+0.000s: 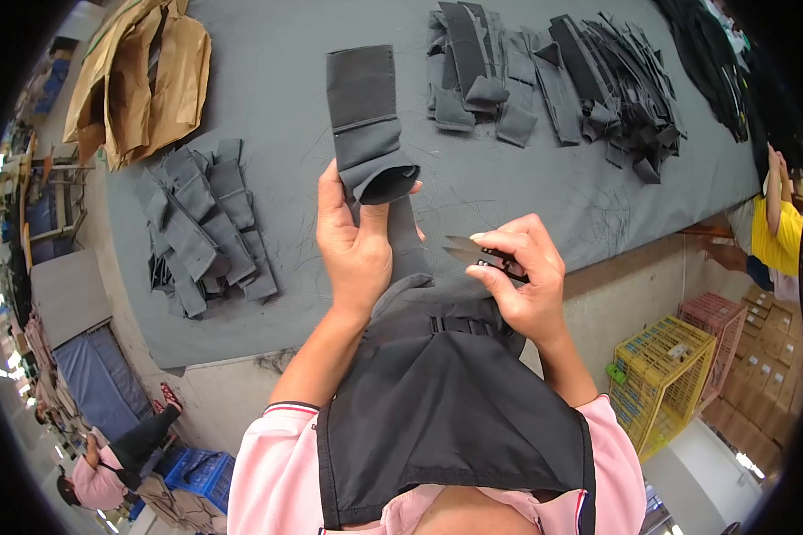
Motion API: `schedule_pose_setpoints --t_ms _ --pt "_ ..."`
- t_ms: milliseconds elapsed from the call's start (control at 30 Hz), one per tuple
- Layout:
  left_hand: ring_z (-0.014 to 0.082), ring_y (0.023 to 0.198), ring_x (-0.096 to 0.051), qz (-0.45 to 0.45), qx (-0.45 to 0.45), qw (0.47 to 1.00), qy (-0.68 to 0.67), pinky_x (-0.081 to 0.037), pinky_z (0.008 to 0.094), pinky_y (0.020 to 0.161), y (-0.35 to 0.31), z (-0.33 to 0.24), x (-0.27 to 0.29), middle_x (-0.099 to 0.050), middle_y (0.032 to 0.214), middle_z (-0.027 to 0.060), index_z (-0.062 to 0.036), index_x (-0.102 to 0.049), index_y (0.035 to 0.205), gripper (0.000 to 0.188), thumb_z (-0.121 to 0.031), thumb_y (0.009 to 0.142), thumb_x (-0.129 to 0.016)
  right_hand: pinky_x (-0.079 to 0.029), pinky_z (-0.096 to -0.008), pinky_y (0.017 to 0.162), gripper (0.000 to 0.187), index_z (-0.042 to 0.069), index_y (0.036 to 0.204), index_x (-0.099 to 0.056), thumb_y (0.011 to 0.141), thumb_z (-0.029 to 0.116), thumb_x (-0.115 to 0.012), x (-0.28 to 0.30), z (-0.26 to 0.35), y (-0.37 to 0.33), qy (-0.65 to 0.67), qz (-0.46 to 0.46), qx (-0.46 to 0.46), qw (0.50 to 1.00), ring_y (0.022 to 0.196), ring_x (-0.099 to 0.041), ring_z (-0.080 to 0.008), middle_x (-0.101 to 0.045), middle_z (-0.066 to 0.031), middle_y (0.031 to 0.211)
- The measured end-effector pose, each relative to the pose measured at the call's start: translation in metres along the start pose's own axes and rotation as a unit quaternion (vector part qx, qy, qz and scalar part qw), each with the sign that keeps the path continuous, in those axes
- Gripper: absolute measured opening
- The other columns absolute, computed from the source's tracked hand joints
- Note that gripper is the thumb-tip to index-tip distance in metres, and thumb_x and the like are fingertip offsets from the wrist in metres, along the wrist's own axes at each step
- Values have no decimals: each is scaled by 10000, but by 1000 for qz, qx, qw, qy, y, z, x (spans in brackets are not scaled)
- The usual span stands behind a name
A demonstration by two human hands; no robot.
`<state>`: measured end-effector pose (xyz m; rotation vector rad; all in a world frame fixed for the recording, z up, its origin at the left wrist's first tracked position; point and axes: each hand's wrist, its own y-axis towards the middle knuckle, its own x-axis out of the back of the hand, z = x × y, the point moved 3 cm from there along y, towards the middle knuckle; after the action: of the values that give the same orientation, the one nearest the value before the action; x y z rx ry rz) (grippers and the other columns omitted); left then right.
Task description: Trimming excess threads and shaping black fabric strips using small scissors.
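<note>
A dark grey fabric strip (363,89), sewn across and curled into a loop at its near end, is held up in my left hand (352,241). The thumb presses on the loop while the other fingers sit behind the cloth. My right hand (526,267) grips small thread snips (486,254) with a black handle, their two pointed blades apart and aimed left toward the strip. A gap separates the blades from the fabric. Below the strip, more grey cloth (408,236) hangs down to the table edge near my black apron (455,401).
The grey cloth-covered table (303,312) carries a strip pile (205,223) at left and larger strip piles (473,71) at far right. Loose threads lie about. A brown paper bag (143,80) stands far left. Yellow crates (660,366) stand on the right floor; other people work at both sides.
</note>
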<state>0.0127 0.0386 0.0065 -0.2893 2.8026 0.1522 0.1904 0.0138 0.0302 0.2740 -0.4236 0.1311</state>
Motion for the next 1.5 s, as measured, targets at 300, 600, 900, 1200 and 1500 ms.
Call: schedule_pose_setpoints --t_ms 300,600,900,1200,1500 --pt "162 866 -625 20 27 999 -17 -550 245 571 -2 -2 -5 -595 1031 105 -5 -409 1241 340 -139 943 -505 -427 -283 484 349 63 927 -649 599 19 -761 -10 10 5 -79 0 131 988 557 -535 -185 -535 -48 731" --pt "162 616 -604 -5 10 1000 23 -490 251 481 -3 5 -1 -628 918 160 -13 -410 1216 309 -124 943 -504 -428 -296 487 339 46 922 -645 605 23 -762 -9 13 -3 -102 -63 167 979 554 -535 -188 -523 -45 698" --pt "175 666 -616 7 -36 994 108 -507 273 497 -4 3 2 -621 942 160 -2 -406 1219 306 -120 949 -490 -443 -298 501 320 50 905 -640 612 40 -765 -15 14 -5 -129 -26 132 982 556 -538 -190 -528 -50 729" --pt "157 765 -633 -1 89 995 -34 -533 250 529 -5 4 -1 -607 991 129 -13 -417 1219 329 -166 944 -513 -482 -280 529 299 48 906 -650 631 31 -764 -15 9 -11 -74 -71 116 988 551 -543 -186 -529 -55 724" --pt "135 552 -580 -17 146 986 -80 -479 249 482 -5 7 -1 -635 874 145 -46 -446 1167 310 -213 928 -551 -399 -238 487 226 22 872 -652 663 -11 -732 -13 4 -10 39 -23 -14 999 574 -501 -120 -503 -47 728"
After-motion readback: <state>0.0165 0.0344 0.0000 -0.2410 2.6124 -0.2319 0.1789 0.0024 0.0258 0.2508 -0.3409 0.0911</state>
